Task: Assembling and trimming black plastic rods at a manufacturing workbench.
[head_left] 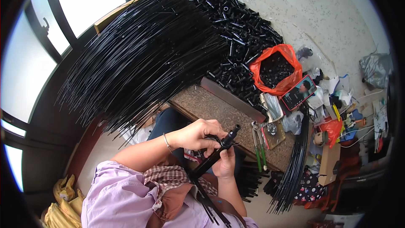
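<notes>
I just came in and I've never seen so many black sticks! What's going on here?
A person is holding one black tube in both hands. The left hand has its fingers near the top end, and the right hand grips it a bit lower. In front, long thin black rods stick out over the table edge, beside a heap of short black parts. An orange-red bag of small dark pieces stands open near a phone.

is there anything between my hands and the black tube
Nothing visible: the left hand and right hand are both already on the black tube. The green-handled pliers lie farther right, apart from both hands.
</notes>
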Demonstrator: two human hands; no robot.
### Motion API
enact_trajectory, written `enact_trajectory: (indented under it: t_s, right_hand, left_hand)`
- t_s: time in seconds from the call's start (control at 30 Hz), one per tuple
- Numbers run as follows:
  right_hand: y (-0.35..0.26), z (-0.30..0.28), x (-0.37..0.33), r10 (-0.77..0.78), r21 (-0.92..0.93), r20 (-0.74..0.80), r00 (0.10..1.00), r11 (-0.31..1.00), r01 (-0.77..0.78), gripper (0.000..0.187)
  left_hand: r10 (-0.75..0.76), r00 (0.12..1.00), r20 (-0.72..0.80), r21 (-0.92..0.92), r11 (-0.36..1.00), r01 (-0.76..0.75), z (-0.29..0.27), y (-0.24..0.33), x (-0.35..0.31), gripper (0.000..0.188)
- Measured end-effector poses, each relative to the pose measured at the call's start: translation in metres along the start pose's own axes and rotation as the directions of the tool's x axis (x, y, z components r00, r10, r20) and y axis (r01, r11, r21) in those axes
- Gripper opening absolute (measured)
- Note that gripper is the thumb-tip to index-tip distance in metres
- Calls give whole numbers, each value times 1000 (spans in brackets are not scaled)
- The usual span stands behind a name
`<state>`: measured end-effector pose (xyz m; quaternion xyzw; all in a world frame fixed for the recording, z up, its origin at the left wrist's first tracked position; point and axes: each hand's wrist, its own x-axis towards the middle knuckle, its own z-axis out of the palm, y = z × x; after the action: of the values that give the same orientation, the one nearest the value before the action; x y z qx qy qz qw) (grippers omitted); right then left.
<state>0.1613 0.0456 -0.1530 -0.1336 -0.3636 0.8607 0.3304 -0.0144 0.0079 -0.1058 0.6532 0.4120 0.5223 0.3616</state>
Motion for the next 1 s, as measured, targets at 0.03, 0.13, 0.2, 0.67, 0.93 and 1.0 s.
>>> enact_trajectory:
  t_s: [0.03, 0.13, 0.2, 0.67, 0.93, 1.0]
  right_hand:
    - [0, 0, -1, 0, -29, 6, 1000, 1000, 1, 36]
    - [5, -3, -2, -21, -61, -31, 999, 998, 19, 34]
    - [5, -9, -3, -24, -60, -35, 999, 998, 22, 35]
    - [2, -13, -5, -16, -26, -82, 997, 1000, 14, 39]
    - [-3, -27, -16, 96, -179, 225, 970, 982, -56, 39]
    - [-18, -6, -17, 112, -165, 281, 953, 984, -67, 36]
  left_hand:
    - [-42, 999, 17, -69, 997, 43, 0, -1, -1, 30]
    - [-92, 996, 19, -146, 985, 93, -1, 6, 0, 31]
    - [-92, 996, 12, -162, 982, 93, 4, 6, 4, 32]
    - [-29, 996, -79, -85, 996, 22, 14, 4, 10, 26]
    - [182, 983, 15, -507, 849, -150, 14, 2, 15, 13]
    - [255, 963, 85, -664, 735, -136, 20, 2, 12, 14]
